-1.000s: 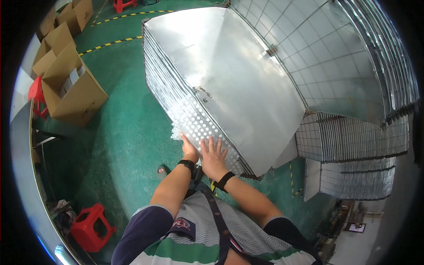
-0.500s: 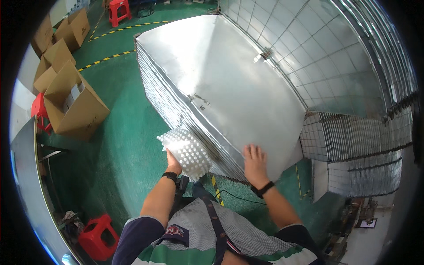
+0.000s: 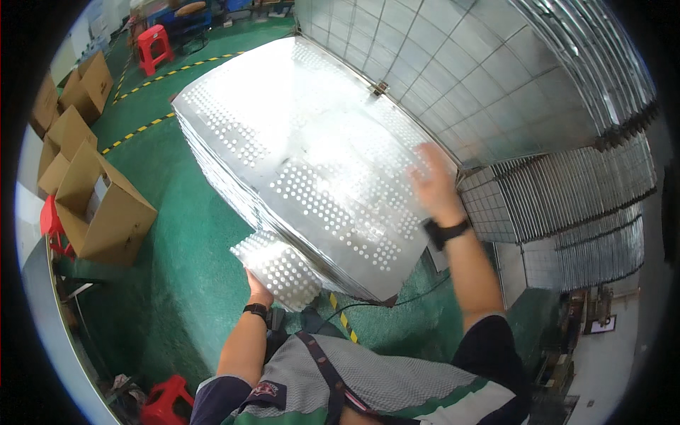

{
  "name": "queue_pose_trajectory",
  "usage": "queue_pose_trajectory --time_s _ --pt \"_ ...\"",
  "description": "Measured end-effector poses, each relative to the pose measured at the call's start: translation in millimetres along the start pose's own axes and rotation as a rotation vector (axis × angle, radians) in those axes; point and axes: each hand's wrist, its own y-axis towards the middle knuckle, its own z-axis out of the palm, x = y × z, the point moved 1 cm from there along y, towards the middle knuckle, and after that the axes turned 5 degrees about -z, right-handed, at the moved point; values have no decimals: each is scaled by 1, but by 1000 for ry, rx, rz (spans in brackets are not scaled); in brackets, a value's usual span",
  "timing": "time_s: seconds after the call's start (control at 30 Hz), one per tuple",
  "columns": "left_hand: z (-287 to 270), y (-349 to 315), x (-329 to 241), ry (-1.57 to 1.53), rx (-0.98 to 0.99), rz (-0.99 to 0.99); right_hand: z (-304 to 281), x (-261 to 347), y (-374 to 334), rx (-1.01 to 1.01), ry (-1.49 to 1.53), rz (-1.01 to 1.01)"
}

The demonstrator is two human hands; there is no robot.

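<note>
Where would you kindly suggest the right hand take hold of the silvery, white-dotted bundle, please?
Probably by the lower right edge of the silvery, white-dotted bundle, with the right hand coming from the right: that edge looks free, while the left hand holds the left side.

Before us, in the middle of the floor [image 3: 173, 234], stands a stack [image 3: 219, 185] with a sheet [image 3: 301, 188] on top. Our left grip [image 3: 259, 290] holds a bundle [image 3: 278, 269] beside the stack's near left edge; our right grip [image 3: 437, 188] is over the sheet's right part, though blur leaves us unsure whether it touches. Along the stack's far right side rises a bank of panels [image 3: 453, 78]; lower in our view, right of the stack, are a second pile [image 3: 577, 191] and a third pile [image 3: 601, 248]. To our left, cartons [image 3: 117, 219] stand in a row, a stool [image 3: 51, 219] just left of the nearest; a worktop [image 3: 41, 304] runs along the left rim, another stool [image 3: 167, 404] to its right. A third stool [image 3: 152, 49] stands far ahead.
</note>
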Motion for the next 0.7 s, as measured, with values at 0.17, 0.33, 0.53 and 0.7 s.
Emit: queue_pose_trajectory --time_s 0.17,0.33,0.53,0.7 --pt "-15 7 5 -75 -10 -14 143 -32 -47 693 -153 248" --pt "-13 13 19 20 -234 58 161 15 -85 765 -204 311" --pt "-7 31 38 -60 -181 57 174 116 -131 740 -275 268" --pt "-18 20 31 -66 -137 -9 160 115 -132 710 -278 148"
